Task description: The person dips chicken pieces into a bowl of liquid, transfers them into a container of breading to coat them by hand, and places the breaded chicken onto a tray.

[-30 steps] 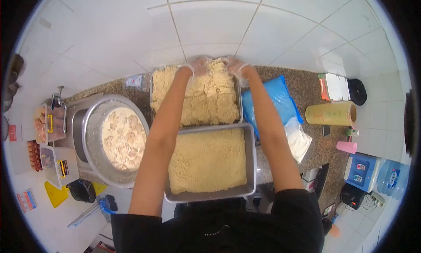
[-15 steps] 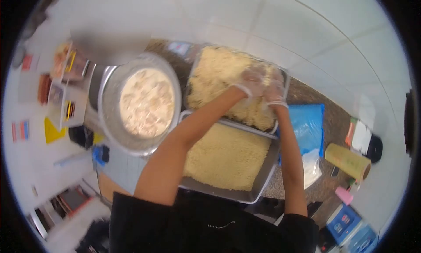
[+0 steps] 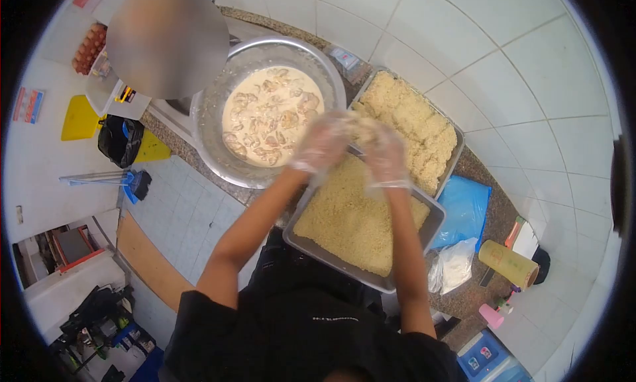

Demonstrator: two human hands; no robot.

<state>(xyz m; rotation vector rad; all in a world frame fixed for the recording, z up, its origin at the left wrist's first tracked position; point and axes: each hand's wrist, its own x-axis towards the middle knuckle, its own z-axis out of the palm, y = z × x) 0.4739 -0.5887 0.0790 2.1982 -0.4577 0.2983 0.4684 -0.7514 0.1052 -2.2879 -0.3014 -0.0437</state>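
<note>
Since the earlier frame, both hands have come away from the back tray with a crumb-coated lump (image 3: 363, 132) between them, and the view has turned so that the bowl shows more fully. The left hand (image 3: 322, 143) and right hand (image 3: 386, 155), in clear plastic gloves, grasp the lump from either side, above the far end of the front tray (image 3: 334, 263). It looks pale beige, rough and flaky; motion blur hides its exact outline.

Below it, the front tray carries a broad bed of fine, yellowish crumbs (image 3: 351, 210), with grey metal bare along the near edge. Just behind, the back tray (image 3: 457, 150) is packed with coarser, breaded pieces. Beside the trays, a wide metal bowl (image 3: 215, 107) holds lumpy pieces in creamy liquid (image 3: 268, 117).

All stand on a speckled brown stone table (image 3: 503, 210). Along it, to the right, are a blue bag (image 3: 464, 210), a clear bag of white powder (image 3: 456, 271), a yellow roll (image 3: 509, 264) and a pink cup (image 3: 490, 316). White tiled wall (image 3: 490, 71) curves behind; to the left, pale floor tiles (image 3: 192, 210) lead to a black-lined bin (image 3: 122, 140) and a blue dustpan (image 3: 139, 183).
</note>
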